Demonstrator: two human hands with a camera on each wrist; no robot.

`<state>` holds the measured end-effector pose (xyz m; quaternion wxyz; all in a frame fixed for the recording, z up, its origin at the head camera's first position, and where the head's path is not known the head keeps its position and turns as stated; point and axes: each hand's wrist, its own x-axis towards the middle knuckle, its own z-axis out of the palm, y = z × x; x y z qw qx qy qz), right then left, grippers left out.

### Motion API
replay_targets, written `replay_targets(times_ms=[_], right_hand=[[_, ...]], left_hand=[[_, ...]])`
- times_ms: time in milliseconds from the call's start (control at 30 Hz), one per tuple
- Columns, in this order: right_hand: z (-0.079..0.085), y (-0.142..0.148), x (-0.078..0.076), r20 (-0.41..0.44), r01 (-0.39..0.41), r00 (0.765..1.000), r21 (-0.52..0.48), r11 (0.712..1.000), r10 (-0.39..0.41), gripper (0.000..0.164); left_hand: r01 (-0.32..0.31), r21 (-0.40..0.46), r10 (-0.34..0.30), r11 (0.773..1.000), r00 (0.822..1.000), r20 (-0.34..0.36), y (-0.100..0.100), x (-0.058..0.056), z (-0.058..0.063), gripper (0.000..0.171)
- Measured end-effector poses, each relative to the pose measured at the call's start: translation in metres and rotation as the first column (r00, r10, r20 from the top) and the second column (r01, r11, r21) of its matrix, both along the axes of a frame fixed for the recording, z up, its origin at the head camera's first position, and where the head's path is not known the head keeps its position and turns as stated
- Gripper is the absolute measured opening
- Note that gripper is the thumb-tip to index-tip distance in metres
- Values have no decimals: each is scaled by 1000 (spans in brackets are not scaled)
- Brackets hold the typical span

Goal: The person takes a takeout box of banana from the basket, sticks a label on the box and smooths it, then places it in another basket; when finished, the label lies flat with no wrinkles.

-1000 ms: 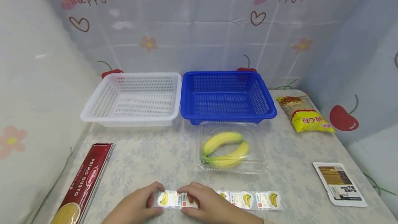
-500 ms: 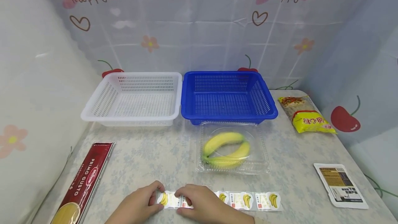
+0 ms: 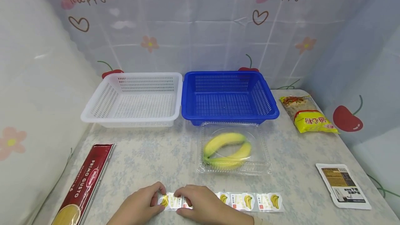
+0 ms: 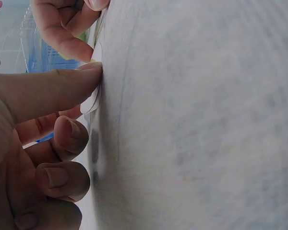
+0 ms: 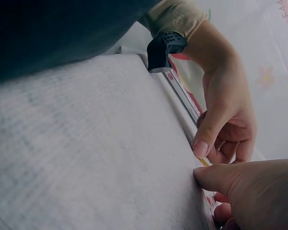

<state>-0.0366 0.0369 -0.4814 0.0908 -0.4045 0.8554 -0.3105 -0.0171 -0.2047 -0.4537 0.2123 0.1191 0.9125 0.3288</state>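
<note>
A strip of banana stickers lies along the table's near side in the head view. At its left end, my left hand pinches the end sticker by the edge between thumb and index finger. My right hand grips the strip just beside it, index finger at the far edge and thumb at the near edge, hiding some stickers. In the left wrist view, a white sticker edge shows under the left thumb. The right wrist view has both thumb tips close together at the strip.
Beyond the strip sits a clear plastic box holding bananas. White and blue baskets stand behind. A red spaghetti pack lies left; a yellow food bag and a white flat pack lie right.
My right hand has shifted slightly left along the strip. My left hand has come slightly right, its fingers now over part of the end sticker's banana picture.
</note>
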Motion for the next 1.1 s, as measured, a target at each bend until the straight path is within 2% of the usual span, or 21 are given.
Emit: replay_targets(times_ms=[267, 500, 767, 967, 1100], right_hand=[[0, -1, -1, 3, -1, 1000, 16, 1000, 1, 32], [3, -1, -1, 3, -7, 1000, 34, 999, 7, 33], [1, -2, 0, -27, -18, 999, 20, 1000, 19, 28], [1, -2, 0, -17, -11, 1000, 19, 1000, 11, 33], [1, -2, 0, 4, -5, 1000, 20, 1000, 5, 39]], left_hand=[[-8, 0, 8, 1000, 1000, -14, 2, 0, 0, 27], [-32, -57, 27, 998, 997, -78, 3, 2, 0, 24], [-25, -107, 9, 994, 989, -147, 3, 4, 1, 25], [-24, -116, 7, 993, 989, -147, 4, 5, 3, 26], [-46, -114, 32, 992, 992, -122, 6, 5, 3, 36]])
